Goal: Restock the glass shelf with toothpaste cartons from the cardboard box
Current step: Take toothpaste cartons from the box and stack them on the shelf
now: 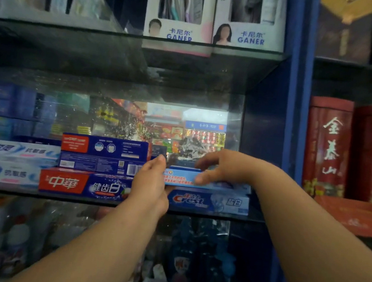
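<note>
- Carton (208, 181) in light blue sits at 3 o'clock of the shelf stack, lying flat on top of the Crest box (208, 201), long side facing out. Likely so the printed face reads from the aisle.
- Left hand (150, 178) is curled against the carton's left end, fingers partly closed, touching rather than clamping. Looks like it squares that end against the neighbouring stack.
- Right hand (221, 165) arches over the carton from 3 o'clock, thumb on the front face and fingers over the back edge, a loose pinch on the carton. Probably steers it back and keeps it level.
- Red-and-blue stack (103, 154) sits just beside it at 9 o'clock, three boxes high; white boxes (13, 158) lie further toward 9 o'clock. The right-hand column is lower, so my guess is that is why the carton goes there.
- Glass shelf (255, 218) front edge runs under all stacks; boxes sit flush to it.
- Blue post (293, 106) bounds the bay at 3 o'clock, close to the carton's right end, so little slack there.
- Cardboard box not in view.
</note>
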The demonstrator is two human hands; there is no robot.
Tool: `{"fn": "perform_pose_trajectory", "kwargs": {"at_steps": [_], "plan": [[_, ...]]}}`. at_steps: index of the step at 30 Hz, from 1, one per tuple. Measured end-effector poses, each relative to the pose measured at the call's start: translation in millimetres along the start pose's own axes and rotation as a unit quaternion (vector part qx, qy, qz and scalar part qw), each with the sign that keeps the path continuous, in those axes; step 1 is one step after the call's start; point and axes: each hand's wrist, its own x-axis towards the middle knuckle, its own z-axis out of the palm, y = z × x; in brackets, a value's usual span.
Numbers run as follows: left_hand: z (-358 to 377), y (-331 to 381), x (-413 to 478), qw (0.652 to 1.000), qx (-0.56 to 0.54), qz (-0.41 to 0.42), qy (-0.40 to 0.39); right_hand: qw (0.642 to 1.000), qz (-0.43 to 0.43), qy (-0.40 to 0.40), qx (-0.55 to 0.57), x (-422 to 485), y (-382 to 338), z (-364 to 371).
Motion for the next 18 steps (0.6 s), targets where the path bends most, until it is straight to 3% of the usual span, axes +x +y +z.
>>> {"fn": "perform_pose_trajectory", "kwargs": {"at_steps": [4,11,15,18], "plan": [[12.6,9.5,1.8,1.000,0.022,-0.017,-0.001,0.996,0.017,0.042,-0.079,-4.6,5.4,3.4],[9.0,16.7,6.5,0.998,0.052,-0.041,-0.012,0.992,0.018,0.117,-0.033,1.0,15.1,8.3],[-5.1,8.1,7.6,0.986,0.157,-0.042,-0.038,0.991,0.027,0.127,-0.022,8.5,19.0,7.3],[-12.5,1.7,3.1,0.946,0.307,0.001,-0.100,0.989,0.040,0.127,-0.061,20.3,24.5,5.0]]}}
